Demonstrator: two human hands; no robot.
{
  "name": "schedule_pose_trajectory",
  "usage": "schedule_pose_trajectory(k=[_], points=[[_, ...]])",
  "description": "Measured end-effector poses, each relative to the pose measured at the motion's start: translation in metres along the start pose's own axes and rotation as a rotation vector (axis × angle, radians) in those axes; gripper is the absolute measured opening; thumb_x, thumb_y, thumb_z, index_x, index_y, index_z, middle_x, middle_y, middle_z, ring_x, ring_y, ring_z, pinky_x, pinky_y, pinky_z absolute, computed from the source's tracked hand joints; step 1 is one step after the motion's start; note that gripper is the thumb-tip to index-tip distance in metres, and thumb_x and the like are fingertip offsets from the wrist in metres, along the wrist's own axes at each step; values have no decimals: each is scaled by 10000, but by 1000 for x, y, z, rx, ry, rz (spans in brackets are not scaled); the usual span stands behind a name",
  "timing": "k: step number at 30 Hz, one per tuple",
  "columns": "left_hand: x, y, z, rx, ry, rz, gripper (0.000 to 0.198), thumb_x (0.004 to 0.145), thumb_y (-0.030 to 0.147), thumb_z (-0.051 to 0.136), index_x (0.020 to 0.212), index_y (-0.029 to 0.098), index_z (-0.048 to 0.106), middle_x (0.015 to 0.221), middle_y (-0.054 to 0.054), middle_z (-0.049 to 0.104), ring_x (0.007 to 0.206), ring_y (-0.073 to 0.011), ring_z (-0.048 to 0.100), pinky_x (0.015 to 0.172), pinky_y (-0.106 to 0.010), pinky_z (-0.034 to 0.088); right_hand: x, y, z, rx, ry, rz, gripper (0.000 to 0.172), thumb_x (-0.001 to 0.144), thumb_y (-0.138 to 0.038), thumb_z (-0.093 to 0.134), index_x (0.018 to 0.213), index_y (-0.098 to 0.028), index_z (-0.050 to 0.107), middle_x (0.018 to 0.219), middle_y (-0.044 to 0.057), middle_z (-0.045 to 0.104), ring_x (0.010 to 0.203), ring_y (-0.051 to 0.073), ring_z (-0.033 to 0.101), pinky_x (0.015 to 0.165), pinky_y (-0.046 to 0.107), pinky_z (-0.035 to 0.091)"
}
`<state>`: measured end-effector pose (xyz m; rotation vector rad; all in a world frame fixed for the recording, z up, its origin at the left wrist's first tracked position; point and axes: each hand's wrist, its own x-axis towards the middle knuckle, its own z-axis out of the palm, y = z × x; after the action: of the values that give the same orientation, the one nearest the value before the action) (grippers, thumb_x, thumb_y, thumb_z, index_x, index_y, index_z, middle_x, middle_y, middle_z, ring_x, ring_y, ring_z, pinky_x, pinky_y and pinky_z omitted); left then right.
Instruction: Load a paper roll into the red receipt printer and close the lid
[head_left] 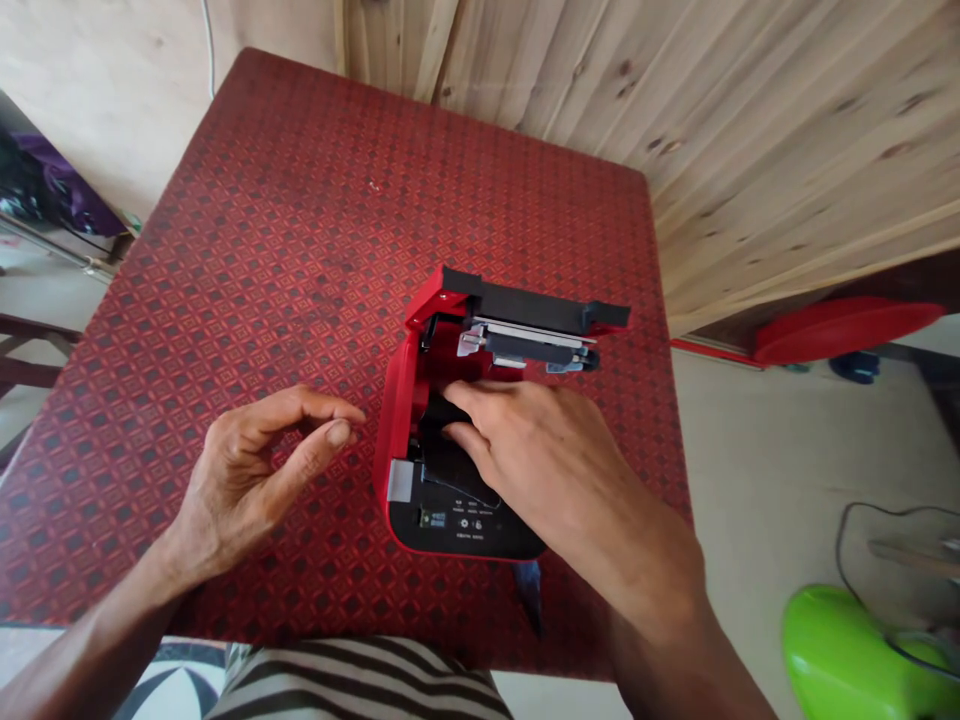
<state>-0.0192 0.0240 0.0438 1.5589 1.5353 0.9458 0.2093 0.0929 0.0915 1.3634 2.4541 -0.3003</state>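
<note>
A red and black printer [399,425] stands on the table near its front edge, its lid [532,305] raised. A dark roller [529,348] runs along the underside of that lid. My right hand [547,450] reaches into the compartment, thumb and forefinger curled at a dark part there; its fingertips are partly hidden and I cannot make out what they grip. Just left of the printer, my left hand [262,475] hovers with thumb and forefinger bent close together, a small gap between them and nothing visible in it. Small white printed marks show on the black front panel [465,525].
The table [322,230] wears a red patterned cover. Something dark blue [528,592] lies below the printer's front. Wooden planks [720,110] line the back and right. On the floor at right are a green plastic object [840,650] and a red round object [840,328].
</note>
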Motion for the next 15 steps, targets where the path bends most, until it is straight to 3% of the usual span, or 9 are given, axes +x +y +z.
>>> schedule_pose_trajectory(k=[3,9,15], points=[[0,0,1,4,-5,-7,169,989,406,677,989,293,802,901,34,817,815,-136,764,806,-231,619,3,3,2,7,-4,-39,168,990,-121,610,1003,-220,745,856,68,795,712,262,750,535,365,349],[-2,-3,1,11,-5,-31,197,985,458,688,1010,300,802,919,30,816,830,-147,763,816,-243,617,-2,6,8,52,74,-75,187,988,-120,625,1084,-217,752,1099,63,769,819,234,723,593,371,391],[-3,-5,1,22,-22,-28,168,995,437,684,1034,318,796,933,52,811,844,-120,757,821,-210,598,-5,12,11,100,101,-109,192,975,-113,660,1118,-209,747,1116,49,776,830,209,712,640,359,423]])
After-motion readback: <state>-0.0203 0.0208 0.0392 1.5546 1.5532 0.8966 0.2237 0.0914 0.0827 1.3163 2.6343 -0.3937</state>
